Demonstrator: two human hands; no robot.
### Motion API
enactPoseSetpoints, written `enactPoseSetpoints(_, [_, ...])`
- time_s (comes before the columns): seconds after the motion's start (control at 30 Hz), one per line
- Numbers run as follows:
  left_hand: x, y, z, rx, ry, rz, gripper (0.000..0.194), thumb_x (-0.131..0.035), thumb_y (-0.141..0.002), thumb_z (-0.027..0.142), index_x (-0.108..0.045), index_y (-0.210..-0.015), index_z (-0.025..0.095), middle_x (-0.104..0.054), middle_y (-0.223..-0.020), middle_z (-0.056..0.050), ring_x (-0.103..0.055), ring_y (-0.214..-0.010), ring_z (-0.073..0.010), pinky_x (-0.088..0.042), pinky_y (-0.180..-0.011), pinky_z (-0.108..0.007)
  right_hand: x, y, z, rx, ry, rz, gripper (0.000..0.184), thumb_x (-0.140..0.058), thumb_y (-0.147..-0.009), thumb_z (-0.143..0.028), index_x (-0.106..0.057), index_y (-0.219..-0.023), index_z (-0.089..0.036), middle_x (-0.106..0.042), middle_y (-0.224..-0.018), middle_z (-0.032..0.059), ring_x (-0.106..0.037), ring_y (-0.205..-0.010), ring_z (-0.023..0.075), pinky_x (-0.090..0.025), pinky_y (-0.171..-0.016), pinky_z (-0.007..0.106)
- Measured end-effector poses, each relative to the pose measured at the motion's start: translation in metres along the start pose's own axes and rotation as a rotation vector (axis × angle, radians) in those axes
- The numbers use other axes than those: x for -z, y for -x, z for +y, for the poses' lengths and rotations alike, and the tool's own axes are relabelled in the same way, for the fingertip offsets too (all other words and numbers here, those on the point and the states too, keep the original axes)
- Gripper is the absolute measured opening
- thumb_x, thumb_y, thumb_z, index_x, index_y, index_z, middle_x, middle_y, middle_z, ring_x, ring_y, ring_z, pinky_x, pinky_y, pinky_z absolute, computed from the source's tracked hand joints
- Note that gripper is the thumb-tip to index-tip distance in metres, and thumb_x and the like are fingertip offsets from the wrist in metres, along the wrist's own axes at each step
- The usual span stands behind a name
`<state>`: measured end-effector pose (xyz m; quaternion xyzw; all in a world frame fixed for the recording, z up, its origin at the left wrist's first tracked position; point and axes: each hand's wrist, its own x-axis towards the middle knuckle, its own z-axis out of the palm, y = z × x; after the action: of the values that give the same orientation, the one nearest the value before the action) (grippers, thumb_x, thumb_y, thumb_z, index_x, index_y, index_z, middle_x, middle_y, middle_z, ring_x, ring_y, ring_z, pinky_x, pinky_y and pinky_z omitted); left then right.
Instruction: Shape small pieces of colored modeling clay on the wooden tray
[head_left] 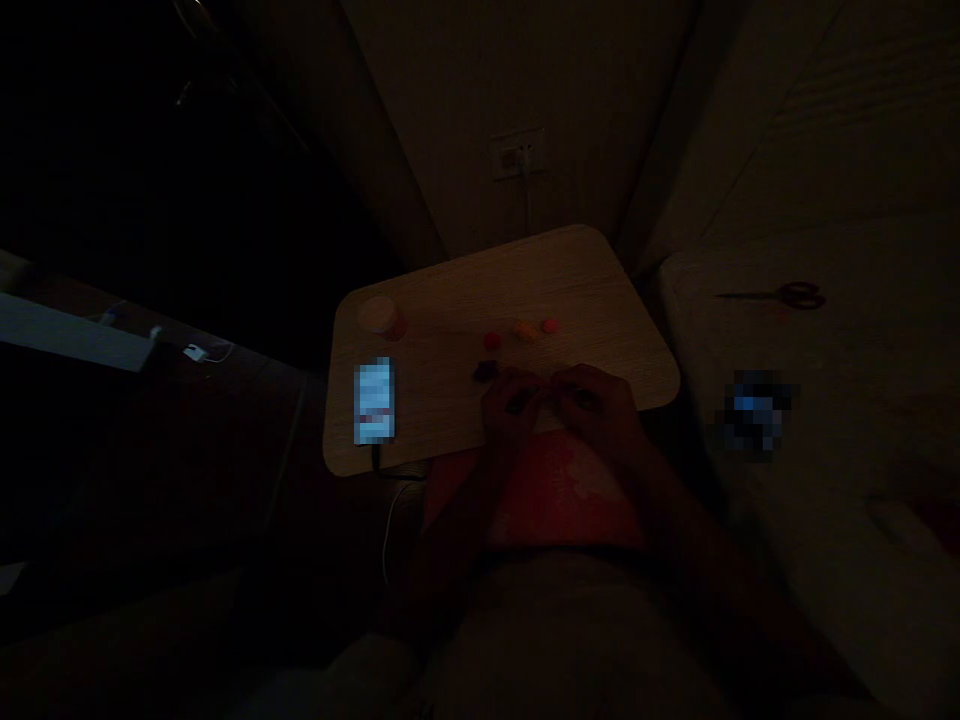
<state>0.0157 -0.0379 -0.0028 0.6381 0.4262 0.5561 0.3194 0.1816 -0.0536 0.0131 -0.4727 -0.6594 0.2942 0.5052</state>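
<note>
The room is very dark. My left hand (510,405) and my right hand (596,405) meet at the near edge of a small wooden table (600,290). Both hands have their fingers curled together around something small and dark that I cannot make out. Just beyond the fingers lie a dark small piece (484,371), a red piece (492,341), an orange piece (526,330) and a pink piece (550,325). A red cloth or cushion (547,490) lies under my wrists.
A lit phone (373,400) with a cable lies on the table's left part, with a small lidded jar (381,317) behind it. Scissors (787,295) and a small lit device (752,410) rest on the bed at right. A wall socket (517,155) is behind the table.
</note>
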Motion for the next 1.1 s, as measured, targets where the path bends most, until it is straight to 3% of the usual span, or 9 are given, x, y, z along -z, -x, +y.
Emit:
enactPoseSetpoints(0.17, [-0.001,0.001,0.001,0.016,0.012,0.024,0.014,-0.078,-0.09,0.034,-0.079,-0.085,0.021,-0.074,-0.086,-0.004,-0.068,-0.082,-0.0171,-0.055,-0.077,-0.03,-0.004,0.004,-0.001,-0.117,-0.105,0.055,0.01,-0.072,-0.089,-0.031,-0.075,-0.094,-0.022,-0.078,-0.092,0.0061,-0.072,-0.079,0.0191,-0.058,-0.069,0.03])
enactPoseSetpoints(0.37, [0.0,0.003,0.006,0.016,-0.023,0.024,0.011,-0.077,-0.089,0.032,-0.078,-0.086,0.022,-0.073,-0.087,-0.004,-0.067,-0.082,-0.0175,-0.054,-0.076,-0.031,-0.008,0.009,-0.005,-0.143,-0.126,0.116,0.011,-0.07,-0.089,-0.029,-0.066,-0.098,-0.024,-0.073,-0.09,0.0036,-0.068,-0.077,0.0175,-0.059,-0.071,0.03])
enactPoseSetpoints(0.5, [0.0,0.004,0.005,-0.022,-0.061,-0.01,0.01,-0.075,-0.09,0.031,-0.078,-0.087,0.022,-0.072,-0.086,-0.004,-0.065,-0.077,-0.0162,-0.053,-0.072,-0.029,-0.005,0.009,-0.008,-0.096,-0.075,0.084,0.005,-0.066,-0.088,-0.024,-0.066,-0.093,-0.024,-0.072,-0.087,0.0029,-0.067,-0.076,0.0172,-0.059,-0.07,0.029])
enactPoseSetpoints(0.77, [-0.001,0.003,0.005,-0.074,-0.071,-0.049,0.006,-0.073,-0.089,0.026,-0.078,-0.088,0.022,-0.072,-0.084,-0.004,-0.065,-0.076,-0.0158,-0.052,-0.07,-0.029,0.011,0.003,-0.012,0.033,0.009,-0.028,0.011,-0.063,-0.088,-0.018,-0.068,-0.097,-0.023,-0.075,-0.093,0.004,-0.07,-0.08,0.0183,-0.058,-0.07,0.03])
enactPoseSetpoints(1.1, [0.001,0.001,0.006,0.0,0.028,-0.102,0.012,-0.076,-0.09,0.033,-0.079,-0.086,0.022,-0.074,-0.087,-0.005,-0.068,-0.08,-0.0172,-0.054,-0.074,-0.031,0.023,-0.005,-0.007,-0.016,0.012,-0.078,0.006,-0.072,-0.089,-0.028,-0.073,-0.091,-0.022,-0.076,-0.088,0.0043,-0.067,-0.072,0.0172,-0.054,-0.067,0.03])
